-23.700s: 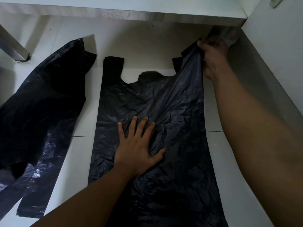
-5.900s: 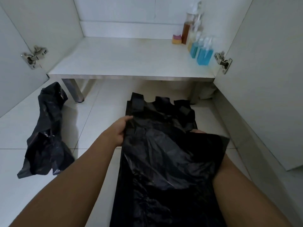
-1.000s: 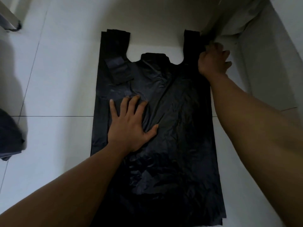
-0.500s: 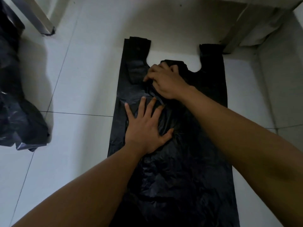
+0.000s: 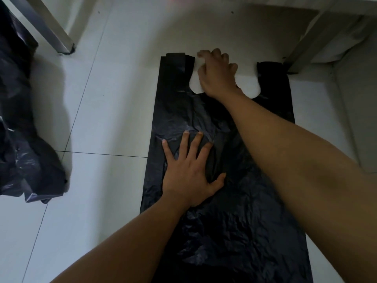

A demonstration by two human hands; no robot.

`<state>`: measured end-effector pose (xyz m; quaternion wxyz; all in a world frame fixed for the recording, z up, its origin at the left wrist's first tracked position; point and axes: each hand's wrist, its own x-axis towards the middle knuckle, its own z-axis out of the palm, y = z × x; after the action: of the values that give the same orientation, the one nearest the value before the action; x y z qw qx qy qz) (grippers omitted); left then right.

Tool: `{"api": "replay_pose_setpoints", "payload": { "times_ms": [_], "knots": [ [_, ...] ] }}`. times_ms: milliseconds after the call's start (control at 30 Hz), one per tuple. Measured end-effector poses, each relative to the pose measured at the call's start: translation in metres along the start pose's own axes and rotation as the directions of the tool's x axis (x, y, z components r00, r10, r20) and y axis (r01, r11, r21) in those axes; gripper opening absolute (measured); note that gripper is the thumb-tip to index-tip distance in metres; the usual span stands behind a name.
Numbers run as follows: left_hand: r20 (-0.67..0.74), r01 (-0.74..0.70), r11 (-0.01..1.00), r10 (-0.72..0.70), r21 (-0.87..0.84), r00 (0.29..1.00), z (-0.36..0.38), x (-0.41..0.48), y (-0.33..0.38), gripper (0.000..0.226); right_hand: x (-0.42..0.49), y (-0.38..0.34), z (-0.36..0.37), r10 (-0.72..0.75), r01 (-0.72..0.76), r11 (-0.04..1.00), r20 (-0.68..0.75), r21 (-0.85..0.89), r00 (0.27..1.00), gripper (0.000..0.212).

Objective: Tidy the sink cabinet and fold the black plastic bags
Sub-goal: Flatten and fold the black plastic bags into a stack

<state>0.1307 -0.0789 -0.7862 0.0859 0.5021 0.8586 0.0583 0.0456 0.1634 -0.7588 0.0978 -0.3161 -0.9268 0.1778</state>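
Observation:
A black plastic bag (image 5: 234,221) lies flat on the white tiled floor, its two handles pointing away from me. My left hand (image 5: 189,174) presses on the bag's middle, palm down and fingers spread. My right hand (image 5: 217,72) reaches over the notch between the handles. Its curled fingers pinch the inner edge of the left handle (image 5: 176,66), which lies straight. The right handle (image 5: 271,78) lies flat and untouched. My right forearm hides part of the bag's upper right side.
A second black bag (image 5: 22,144) sits crumpled on the floor at the left. Two metal legs (image 5: 51,27) (image 5: 302,50) of the cabinet shelf stand beyond the bags. A pale crumpled sheet (image 5: 346,41) lies under the shelf at the right, against the white side wall (image 5: 359,119).
My right hand went from the right handle to the folded-over left handle and drew it out straight. My left hand has stayed pressed on the bag's middle.

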Motion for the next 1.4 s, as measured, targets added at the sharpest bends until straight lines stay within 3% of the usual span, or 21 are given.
{"api": "replay_pose_setpoints", "payload": {
  "times_ms": [100,167,233,300,400,500,700,867,933,1033,1100,1200,1267,1367,1400],
  "knots": [
    [0.005,0.001,1.0,-0.001,0.006,1.0,0.0,0.001,0.0,0.086,-0.022,-0.004,0.005,-0.251,0.257,0.965,0.094,-0.059,0.963,0.035],
    [0.001,0.003,1.0,-0.003,0.004,1.0,0.001,0.001,-0.001,0.087,-0.027,-0.001,0.009,-0.267,0.303,0.941,0.217,-0.154,0.939,0.04],
    [-0.006,0.002,1.0,-0.002,-0.001,1.0,0.001,0.0,-0.001,0.086,-0.025,0.006,0.005,-0.178,0.221,0.951,0.2,-0.216,0.963,0.047],
    [-0.007,-0.001,1.0,0.001,0.001,1.0,0.0,-0.001,0.0,0.086,-0.029,0.014,-0.005,-0.104,0.115,0.981,0.071,-0.16,0.992,0.047],
    [-0.003,0.003,1.0,-0.003,0.006,1.0,0.001,-0.001,-0.001,0.086,-0.059,0.018,-0.016,-0.161,0.149,0.982,-0.097,-0.115,0.982,0.032],
    [-0.015,0.003,1.0,-0.003,0.004,1.0,0.001,0.0,-0.001,0.086,-0.091,0.028,-0.012,-0.144,0.135,0.984,-0.073,-0.116,0.987,0.024],
    [-0.031,0.005,1.0,-0.005,-0.004,0.999,0.002,-0.001,0.0,0.084,-0.081,0.054,-0.016,-0.008,0.03,0.968,0.089,-0.248,0.996,0.047],
    [-0.04,-0.001,1.0,0.001,-0.007,0.999,0.003,-0.001,-0.001,0.084,-0.098,0.048,-0.043,0.098,-0.106,0.989,-0.085,-0.1,0.992,0.048],
    [-0.05,-0.007,1.0,0.006,-0.013,0.999,0.003,-0.001,-0.001,0.084,-0.13,0.04,-0.052,0.13,-0.134,0.989,-0.083,-0.054,0.988,0.039],
    [-0.049,-0.01,1.0,0.009,-0.021,0.999,0.004,-0.002,-0.002,0.084,-0.183,0.029,-0.064,0.305,-0.301,0.95,0.037,-0.089,0.952,0.033],
    [-0.033,-0.012,0.999,0.01,-0.036,0.999,0.002,-0.002,-0.001,0.086,-0.211,0.023,-0.071,0.438,-0.418,0.897,0.172,-0.141,0.882,0.036],
    [-0.033,-0.012,0.996,0.01,-0.086,0.999,-0.002,-0.003,-0.004,0.088,-0.231,0.018,-0.075,0.5,-0.469,0.866,0.354,-0.175,0.791,0.049],
    [-0.07,-0.023,0.975,0.008,-0.223,0.998,-0.003,-0.005,-0.006,0.085,-0.231,0.018,-0.079,0.494,-0.459,0.868,0.411,-0.187,0.766,0.055],
    [-0.157,-0.001,0.834,-0.102,-0.551,0.982,-0.014,-0.008,-0.01,0.08,-0.229,0.015,-0.084,0.502,-0.443,0.865,0.456,-0.236,0.735,0.06],
    [-0.187,-0.003,0.822,-0.125,-0.57,0.974,-0.019,-0.01,-0.014,0.077,-0.23,0.014,-0.085,0.501,-0.442,0.865,0.461,-0.237,0.733,0.061]
  ]
}}
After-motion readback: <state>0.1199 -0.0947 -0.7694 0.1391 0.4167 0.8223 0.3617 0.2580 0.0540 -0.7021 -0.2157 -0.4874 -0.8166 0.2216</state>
